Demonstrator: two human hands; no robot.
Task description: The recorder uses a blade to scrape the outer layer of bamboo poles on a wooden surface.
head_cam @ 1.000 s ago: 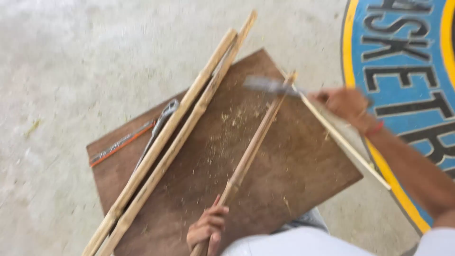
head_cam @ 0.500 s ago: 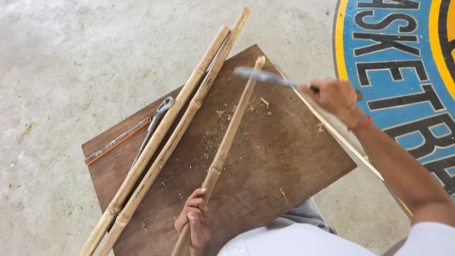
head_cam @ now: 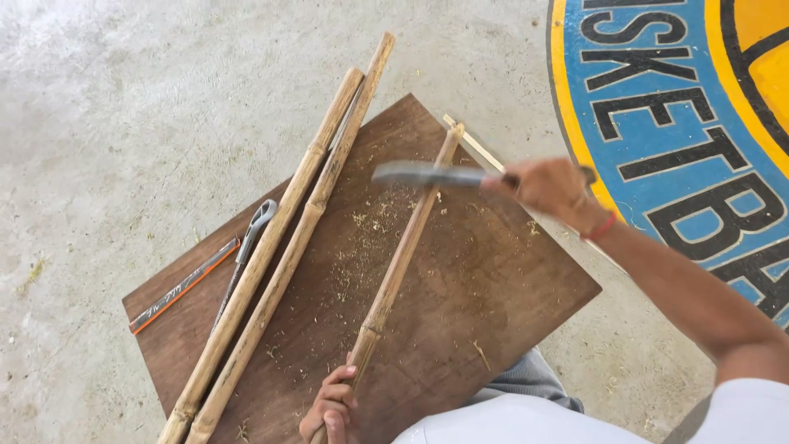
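Bamboo stick (head_cam: 403, 255) lies diagonally across the brown wooden board (head_cam: 493, 304), its lower end at the board's near edge, its upper end at the board's far right edge. Left hand (head_cam: 330, 407) is wrapped closed round the stick's lower end, at the board's near edge. Right hand (head_cam: 546, 187) is clenched round the handle of a knife (head_cam: 427, 173), over the board's far right part; the flat grey blade points left, blurred, and crosses just over the upper part of the stick; contact cannot be told. Red band on the right wrist. Fine shavings (head_cam: 362, 247) are scattered on the board left of the stick. Two longer bamboo poles (head_cam: 288, 238) lie side by side, touching, diagonal on the board's left half, both ends running past the board's edges. A grey hand tool (head_cam: 251, 242) lies on the board, tucked against the left pole. A thin orange-and-dark strip (head_cam: 185, 285) lies at the board's left corner. A thin pale slat (head_cam: 477, 148) pokes out past the board's far right edge. The board sits on a concrete floor (head_cam: 123, 107); to the board's right is a painted floor emblem (head_cam: 682, 107) in blue, yellow and black.
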